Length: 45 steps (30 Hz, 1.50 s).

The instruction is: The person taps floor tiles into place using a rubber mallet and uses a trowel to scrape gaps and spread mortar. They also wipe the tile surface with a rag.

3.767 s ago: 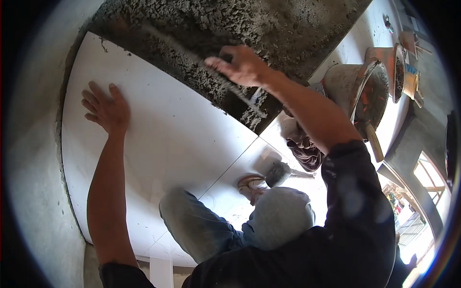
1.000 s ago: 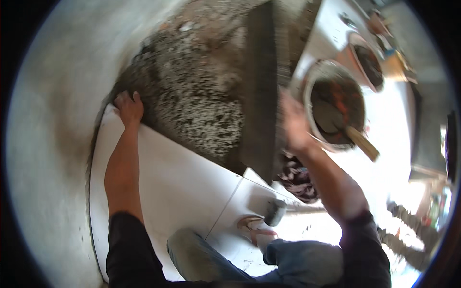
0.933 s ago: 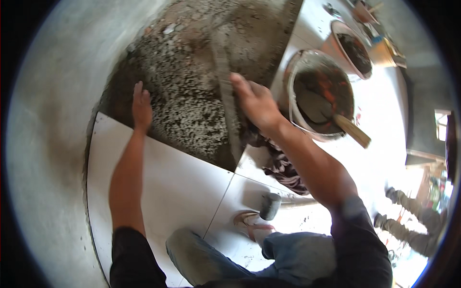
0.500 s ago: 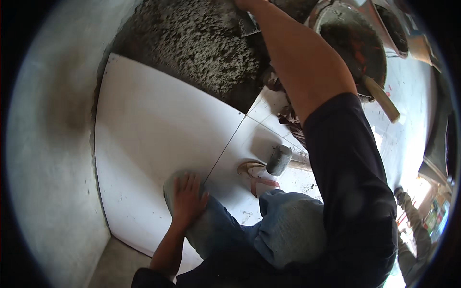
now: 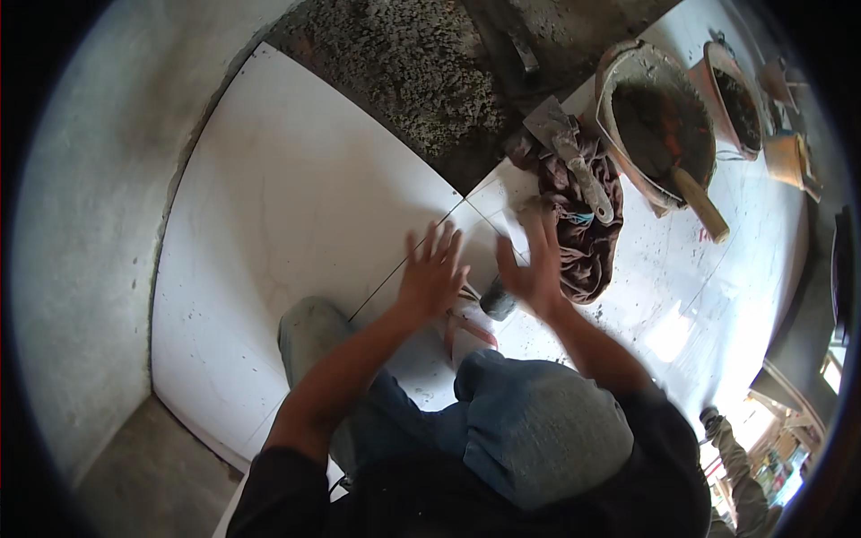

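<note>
My left hand (image 5: 430,278), fingers spread, is over the seam between white floor tiles (image 5: 269,197) beside my sandalled foot (image 5: 471,332). My right hand (image 5: 535,269), slightly blurred with fingers apart, hangs just above a dark rubber mallet (image 5: 496,305), whose handle is mostly hidden. A flat metal trowel (image 5: 583,175) lies on crumpled brown cloth (image 5: 587,269) to its right. Beyond the tile edge is rough, wet mortar (image 5: 386,81), with a metal piece (image 5: 525,49) at the top.
A mortar bucket (image 5: 614,99) with a wooden handle (image 5: 700,206) stands at upper right, near a smaller pink bucket (image 5: 744,134) and a yellow container (image 5: 785,157). A grey wall (image 5: 108,224) runs along the left. Grey, rumpled legs or fabric (image 5: 744,475) show at lower right.
My right hand has come back from the mortar to above the mallet. My left hand has moved from my knee onto the tile area. A trowel now shows lying on the cloth.
</note>
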{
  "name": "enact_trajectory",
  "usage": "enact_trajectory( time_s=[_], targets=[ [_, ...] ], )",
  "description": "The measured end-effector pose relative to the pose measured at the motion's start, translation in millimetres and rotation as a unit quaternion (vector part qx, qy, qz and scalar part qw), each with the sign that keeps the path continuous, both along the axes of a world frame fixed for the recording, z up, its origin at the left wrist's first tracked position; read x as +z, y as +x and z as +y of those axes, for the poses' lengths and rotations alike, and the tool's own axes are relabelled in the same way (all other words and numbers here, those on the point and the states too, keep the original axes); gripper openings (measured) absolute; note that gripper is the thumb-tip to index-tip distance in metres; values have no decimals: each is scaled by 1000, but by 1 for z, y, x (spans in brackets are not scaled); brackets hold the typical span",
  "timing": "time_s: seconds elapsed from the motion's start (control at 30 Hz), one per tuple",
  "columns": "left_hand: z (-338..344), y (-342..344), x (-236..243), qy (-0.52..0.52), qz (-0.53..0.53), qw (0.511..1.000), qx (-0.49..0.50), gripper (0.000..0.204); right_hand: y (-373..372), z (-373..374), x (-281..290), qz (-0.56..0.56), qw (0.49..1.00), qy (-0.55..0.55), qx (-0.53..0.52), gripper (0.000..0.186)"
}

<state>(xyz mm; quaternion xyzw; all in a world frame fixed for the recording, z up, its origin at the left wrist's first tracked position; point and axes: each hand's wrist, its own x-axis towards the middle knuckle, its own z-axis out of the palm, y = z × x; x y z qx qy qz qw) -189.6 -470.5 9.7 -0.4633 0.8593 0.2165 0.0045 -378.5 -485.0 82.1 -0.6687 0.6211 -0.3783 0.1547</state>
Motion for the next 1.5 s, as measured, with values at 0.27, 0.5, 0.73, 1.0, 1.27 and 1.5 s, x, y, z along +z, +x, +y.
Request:
enact_trajectory(
  time_s=[0.27, 0.5, 0.73, 1.0, 1.27, 1.5],
  targets=[
    [-43, 34, -39, -74, 9, 991, -110, 75, -51, 221, -58, 187, 933, 298, -81, 49],
    [-26, 24, -47, -138, -22, 990, -13, 75, -54, 200, -77, 66, 928, 359, -75, 29],
    [-33, 14, -46, -111, 13, 992, -59, 73, -30, 126, -46, -49, 873, 449, -185, 37],
    [-57, 135, -60, -81, 41, 973, -213, 73, -11, 35, -76, -162, 897, 395, -114, 35],
    [40, 368, -22, 28, -192, 730, 656, 75, 73, -118, -76, -59, 919, 382, 76, 52],
    [162, 301, -57, 15, -136, 595, 792, 81, 159, -144, -50, -158, 839, 503, 134, 34]
  ],
)
